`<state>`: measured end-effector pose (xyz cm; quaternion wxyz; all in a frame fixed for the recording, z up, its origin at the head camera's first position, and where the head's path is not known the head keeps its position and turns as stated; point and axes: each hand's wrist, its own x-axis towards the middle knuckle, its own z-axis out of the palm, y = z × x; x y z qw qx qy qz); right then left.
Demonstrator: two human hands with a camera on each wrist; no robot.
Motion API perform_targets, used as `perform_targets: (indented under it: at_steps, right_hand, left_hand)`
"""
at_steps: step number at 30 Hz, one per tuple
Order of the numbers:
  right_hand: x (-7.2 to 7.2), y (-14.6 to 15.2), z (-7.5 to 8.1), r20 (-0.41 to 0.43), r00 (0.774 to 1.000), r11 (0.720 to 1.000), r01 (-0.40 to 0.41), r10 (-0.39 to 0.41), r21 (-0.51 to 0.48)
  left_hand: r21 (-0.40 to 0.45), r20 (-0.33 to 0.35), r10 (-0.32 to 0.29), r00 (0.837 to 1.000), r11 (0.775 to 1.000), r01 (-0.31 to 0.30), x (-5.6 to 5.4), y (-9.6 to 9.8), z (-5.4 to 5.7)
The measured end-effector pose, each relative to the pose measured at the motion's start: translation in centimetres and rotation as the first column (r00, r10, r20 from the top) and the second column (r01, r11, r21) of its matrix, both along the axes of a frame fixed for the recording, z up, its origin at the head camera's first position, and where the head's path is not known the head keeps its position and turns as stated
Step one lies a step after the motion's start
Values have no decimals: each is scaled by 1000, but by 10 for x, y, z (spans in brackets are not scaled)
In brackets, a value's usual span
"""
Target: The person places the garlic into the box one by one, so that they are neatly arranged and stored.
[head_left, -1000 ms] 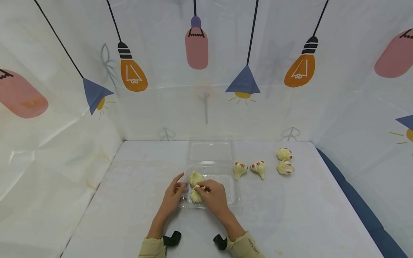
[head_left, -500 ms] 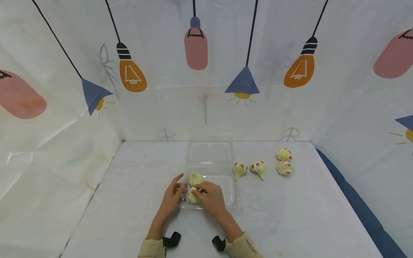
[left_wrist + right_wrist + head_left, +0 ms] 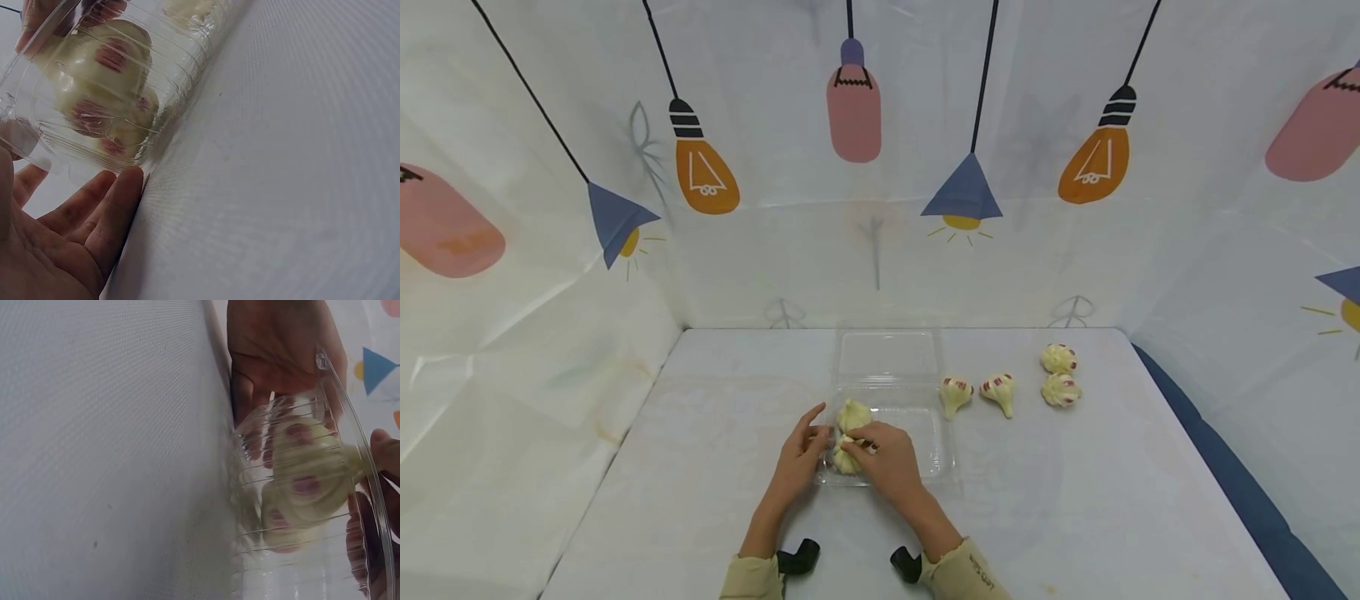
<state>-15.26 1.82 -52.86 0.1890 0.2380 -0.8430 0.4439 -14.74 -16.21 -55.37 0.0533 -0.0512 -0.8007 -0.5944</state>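
A clear plastic clamshell container (image 3: 932,450) stands with its lid folded back. Two garlic bulbs sit at its left side: a rear garlic bulb (image 3: 853,413) and a front garlic bulb (image 3: 846,460), whose stem my right hand (image 3: 887,462) pinches between thumb and fingers. Through the clear wall in the right wrist view, the held bulb (image 3: 312,475) shows reddish patches and lies sideways. My left hand (image 3: 802,454) rests against the container's left wall, and the left wrist view shows its extended fingers (image 3: 119,209) touching the ribbed plastic near the table.
Right of the container lie two more garlic bulbs, a nearer one (image 3: 956,396) and another (image 3: 999,393), stems toward me. Farther right, two bulbs (image 3: 1061,389) sit close together. A white table (image 3: 1075,508) carries everything; a patterned curtain (image 3: 880,250) closes the back.
My right hand has shifted slightly left, bringing the front garlic bulb closer to the container's left wall. The left hand has stayed nearly still.
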Motion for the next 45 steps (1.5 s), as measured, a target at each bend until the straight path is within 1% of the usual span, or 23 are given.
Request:
perform_targets:
  at_steps: [5, 8, 13, 21, 26, 34, 36, 37, 40, 43, 45]
  right_hand:
    - [1, -1, 1, 14, 1000, 1000, 0, 0, 5]
    - [2, -1, 2, 27, 1000, 1000, 1, -1, 1]
    - [3, -1, 2, 30, 1000, 1000, 1, -1, 0]
    - [4, 0, 0, 42, 999, 1000, -14, 13, 9]
    - [4, 0, 0, 47, 999, 1000, -16, 15, 21]
    - [4, 0, -2, 45, 999, 999, -9, 6, 52]
    - [4, 0, -2, 36, 999, 998, -9, 7, 54]
    - [5, 0, -1, 31, 999, 998, -11, 9, 54]
    - [5, 0, -1, 25, 1000, 998, -16, 15, 58]
    - [5, 1, -1, 37, 999, 998, -15, 12, 68]
    - [5, 1, -1, 52, 999, 997, -10, 7, 77]
  left_hand:
    - [2, 18, -30, 999, 1000, 30, 8, 4, 22]
    - [-7, 27, -33, 999, 999, 33, 9, 5, 25]
    - [3, 18, -31, 999, 1000, 31, 9, 4, 25]
    - [19, 25, -37, 999, 999, 36, 10, 4, 23]
    - [15, 17, -30, 999, 999, 30, 10, 4, 23]
    - [-11, 23, -28, 999, 1000, 28, 10, 3, 24]
    - [-12, 25, -28, 999, 1000, 28, 10, 3, 23]
    - [-14, 26, -26, 999, 1000, 27, 9, 3, 20]
    - [-13, 30, -10, 999, 1000, 10, 4, 1, 7]
    - [-21, 27, 8, 1000, 1000, -7, -1, 0, -6]
    - [-17, 19, 9, 1000, 1000, -9, -3, 0, -10]
